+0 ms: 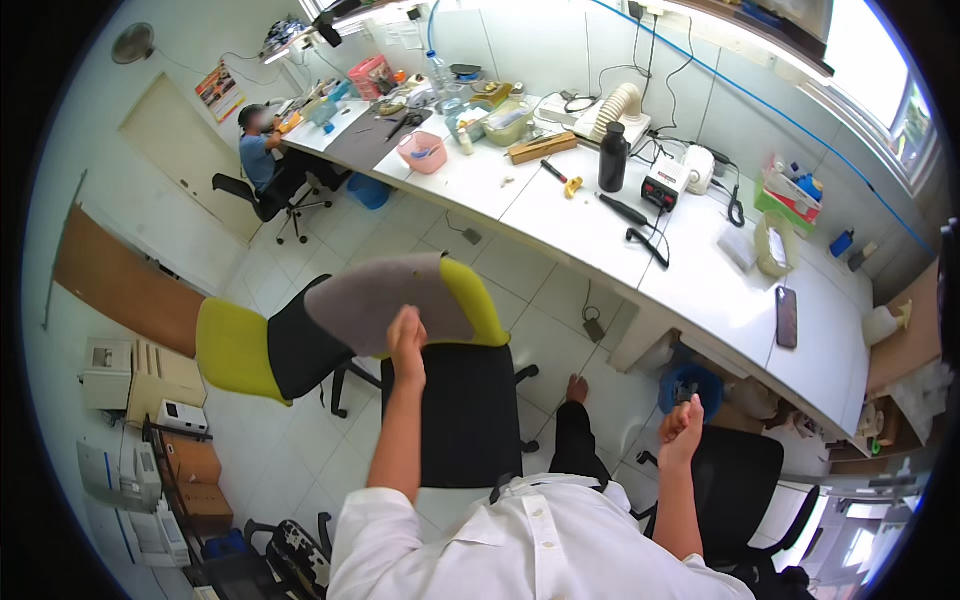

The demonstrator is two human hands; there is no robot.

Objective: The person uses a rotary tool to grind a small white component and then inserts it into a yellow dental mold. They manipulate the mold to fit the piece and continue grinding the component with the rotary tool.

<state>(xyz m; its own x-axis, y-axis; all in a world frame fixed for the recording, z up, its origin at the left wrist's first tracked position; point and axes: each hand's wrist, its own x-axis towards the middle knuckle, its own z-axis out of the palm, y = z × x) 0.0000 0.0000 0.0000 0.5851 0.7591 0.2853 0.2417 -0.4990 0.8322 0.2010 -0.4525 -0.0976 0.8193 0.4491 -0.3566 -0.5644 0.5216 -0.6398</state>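
Pinched at its lower edge by the left hand (406, 345), the grey shoe sole (385, 297) hangs raised over the yellow-backed chair (470, 400). Right hand (682, 428) is curled shut, empty. Steadier handling likely needs both hands.

white tiled floor (300, 450) | long white workbench (700, 270) | bright windows (880, 60)

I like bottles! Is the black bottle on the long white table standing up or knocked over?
Standing up. The black bottle sits on its base on the white table, with its cap pointing upward.
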